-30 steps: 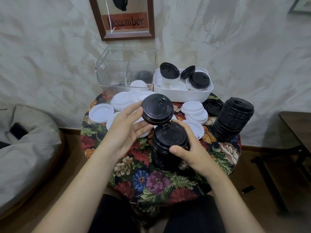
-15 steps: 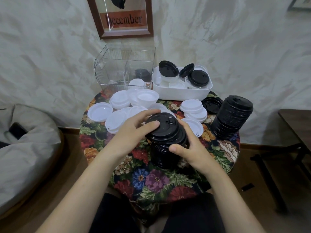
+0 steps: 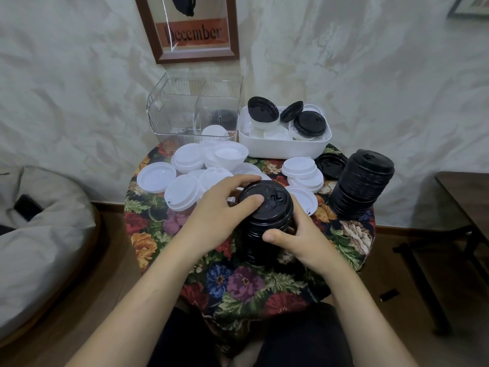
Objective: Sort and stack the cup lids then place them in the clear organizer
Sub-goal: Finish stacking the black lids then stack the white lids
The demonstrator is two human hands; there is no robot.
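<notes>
Stack of black plastic cup lids (image 3: 260, 221) held upright in both hands on the floral-clothed round tabletop (image 3: 238, 282).
The left hand (image 3: 219, 207) was found with fingers curled over the top lid's rim and the thumb laid on its face. The right hand (image 3: 301, 239) was wrapped round the stack's side. The clear plastic divided organizer (image 3: 195, 109) was noted at the rear, against the wall, with loose white plastic lids (image 3: 182, 192) lying before it.
</notes>
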